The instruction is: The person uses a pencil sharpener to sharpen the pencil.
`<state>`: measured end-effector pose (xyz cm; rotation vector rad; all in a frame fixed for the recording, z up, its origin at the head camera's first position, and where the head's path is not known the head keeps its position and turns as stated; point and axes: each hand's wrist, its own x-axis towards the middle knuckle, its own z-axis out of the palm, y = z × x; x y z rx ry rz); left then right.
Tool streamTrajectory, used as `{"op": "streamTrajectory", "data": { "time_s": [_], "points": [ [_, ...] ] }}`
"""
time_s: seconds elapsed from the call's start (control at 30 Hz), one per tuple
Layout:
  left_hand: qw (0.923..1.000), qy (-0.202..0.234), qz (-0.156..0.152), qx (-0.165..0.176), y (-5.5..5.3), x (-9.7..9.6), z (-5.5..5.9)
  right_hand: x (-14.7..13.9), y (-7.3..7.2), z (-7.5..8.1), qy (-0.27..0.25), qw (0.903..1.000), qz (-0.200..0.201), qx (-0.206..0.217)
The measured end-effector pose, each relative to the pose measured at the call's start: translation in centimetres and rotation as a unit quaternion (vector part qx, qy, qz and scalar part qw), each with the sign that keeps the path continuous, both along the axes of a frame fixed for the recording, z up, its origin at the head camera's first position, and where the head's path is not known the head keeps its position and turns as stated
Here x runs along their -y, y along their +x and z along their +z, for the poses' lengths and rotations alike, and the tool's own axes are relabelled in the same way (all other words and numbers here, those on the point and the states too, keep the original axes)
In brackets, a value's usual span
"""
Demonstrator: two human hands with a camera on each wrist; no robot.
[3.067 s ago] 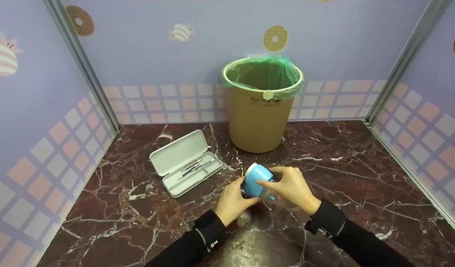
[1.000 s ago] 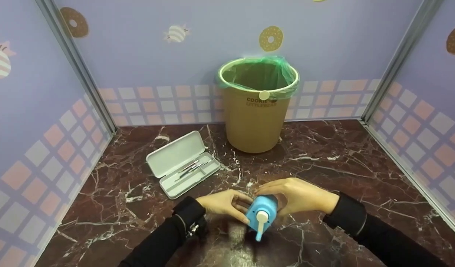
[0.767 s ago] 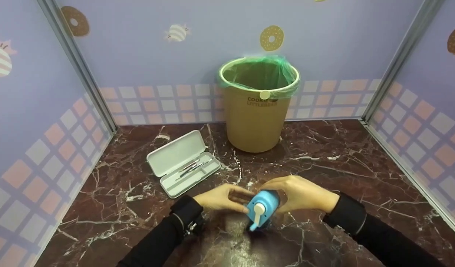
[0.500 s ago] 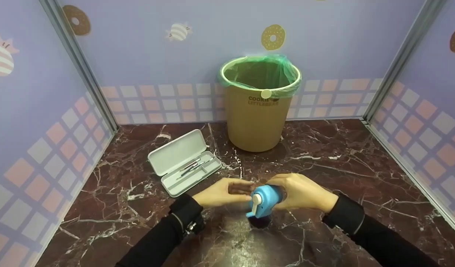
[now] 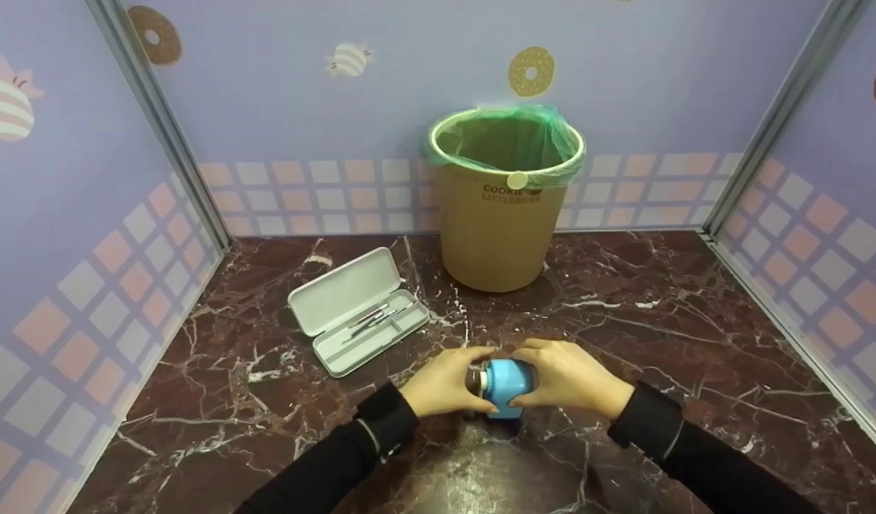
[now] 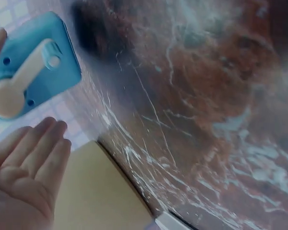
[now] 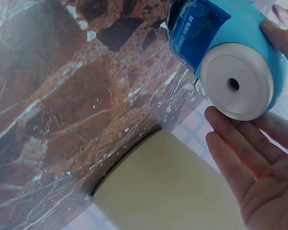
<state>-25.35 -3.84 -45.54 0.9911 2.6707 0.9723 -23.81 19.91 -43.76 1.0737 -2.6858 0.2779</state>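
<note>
A blue hand-crank pencil sharpener [image 5: 509, 387] is held low over the marbled tabletop. My right hand [image 5: 573, 378] grips it from the right, thumb on the near side and fingers behind. To its left, my left hand [image 5: 445, 384] curves around the crank side without a firm hold; its fingers look nearly straight in the left wrist view. That view shows the cream crank [image 6: 29, 69] on the sharpener's face. Facing the right wrist camera are a white disc [image 7: 252, 93] with a dark pencil hole and a see-through blue shavings drawer [image 7: 197, 33].
An opened white pencil case [image 5: 348, 293] holding several pens or pencils [image 5: 372, 320] lies left of the hands. Behind them stands a tan trash bin [image 5: 498, 235] lined with a green bag [image 5: 559, 139]. Patterned panels [image 5: 280, 93] enclose the back and sides.
The sharpener has swung round so its crank side, which faced the camera, now faces left. It has risen in the head view. My left hand has moved in closer to the crank side.
</note>
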Motion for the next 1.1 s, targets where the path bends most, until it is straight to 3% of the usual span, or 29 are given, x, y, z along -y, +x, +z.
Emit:
{"op": "streamTrajectory", "data": {
  "time_s": [0.23,0.6,0.73,0.87,1.1],
  "points": [
    [0.9986,-0.028,0.006,-0.045,0.5,-1.0,-0.3,0.3,0.1,-0.6,-0.002,1.0000,0.002,-0.007],
    [0.9978,-0.035,0.016,-0.055,1.0,-1.3,-0.3,0.4,0.6,-1.3,-0.041,0.9988,-0.015,0.023],
    [0.9979,-0.036,0.013,-0.052,1.0,-1.3,-0.3,0.2,0.9,-1.7,-0.077,0.9959,-0.015,0.047],
    [0.9979,-0.036,0.013,-0.051,0.9,-1.3,-0.3,-0.5,0.9,-2.2,-0.124,0.9874,-0.012,0.098],
    [0.9977,-0.039,0.017,-0.053,0.9,-1.3,-0.3,-1.8,0.4,-4.0,-0.184,0.9574,-0.020,0.222]
  ]
}}
